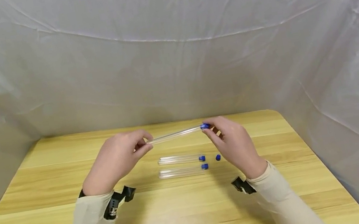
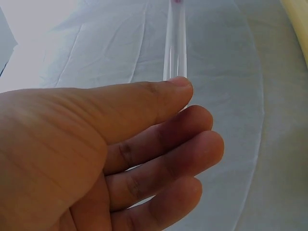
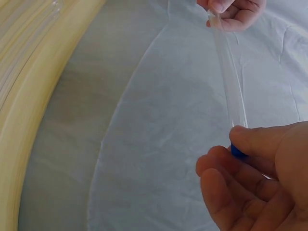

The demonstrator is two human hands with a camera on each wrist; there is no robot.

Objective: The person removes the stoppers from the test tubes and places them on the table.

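Lying on table: 2 capped tubes, 1 loose cap.

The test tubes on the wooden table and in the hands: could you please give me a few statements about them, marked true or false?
1. The left hand pinches the clear end of the held test tube. True.
2. The right hand pinches that tube at its blue cap. True.
3. The held tube rests on the wooden table. False: both hands hold it in the air above the table.
4. Two capped test tubes lie side by side on the table. True.
5. The loose blue cap sits left of the lying tubes. False: it lies to their right, near the right hand.
6. The lying tubes stand upright. False: they lie flat.
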